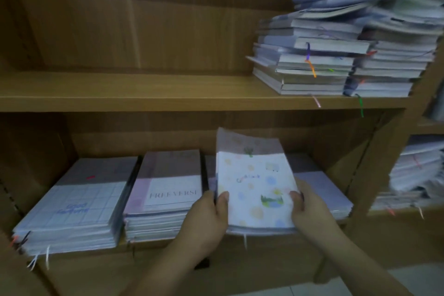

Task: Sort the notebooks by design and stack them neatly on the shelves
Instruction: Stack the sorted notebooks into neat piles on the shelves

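Head: lower shelf (156, 246) holds dotted notebooks (257, 190), FREEVERSE stack (168, 190).

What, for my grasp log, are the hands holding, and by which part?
Pastel-dotted notebook: left hand grips its left edge, right hand its right edge, thumbs on the cover.

shelf board (144, 101) — wood-grain laminate, brown, matt, smooth front edge. back panel (120, 31) has the same finish, with faint pale streaks along the grain. dotted notebook (257, 190) has a smooth pale paper cover and seems to sit in a clear plastic sleeve with a slight sheen. grid-cover stack (79, 199) and FREEVERSE stack (168, 187) — smooth card covers, page edges plain matt paper. upper pile (336, 55): matt paper edges, greyish covers, too blurred to judge gloss. orange ribbon (312, 71) and green ribbon (360, 108) look like thin satin cloth. floor tile (360, 283) is pale and smooth.
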